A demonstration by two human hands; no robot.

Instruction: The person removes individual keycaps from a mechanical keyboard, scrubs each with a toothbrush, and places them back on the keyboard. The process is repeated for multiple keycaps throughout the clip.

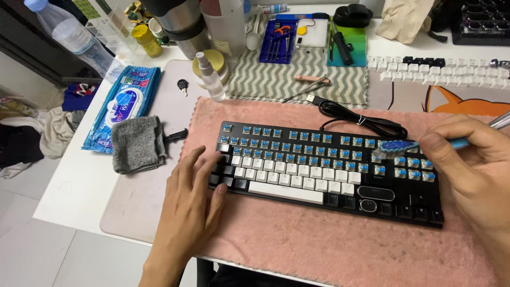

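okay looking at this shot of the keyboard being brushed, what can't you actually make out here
Head view, the only one:
- Keyboard left-edge keys: covered by the left hand.
- Blue brush handle: hidden inside the right hand.
- Second keyboard at top right: cut off by the frame edge.
- Tools in the blue tray: too small to identify.

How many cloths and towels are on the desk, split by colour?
Pink towel under the keyboard: 1
Grey cloth beside the wipes pack: 1
Grey-and-white zigzag cloth behind the keyboard: 1
Total: 3
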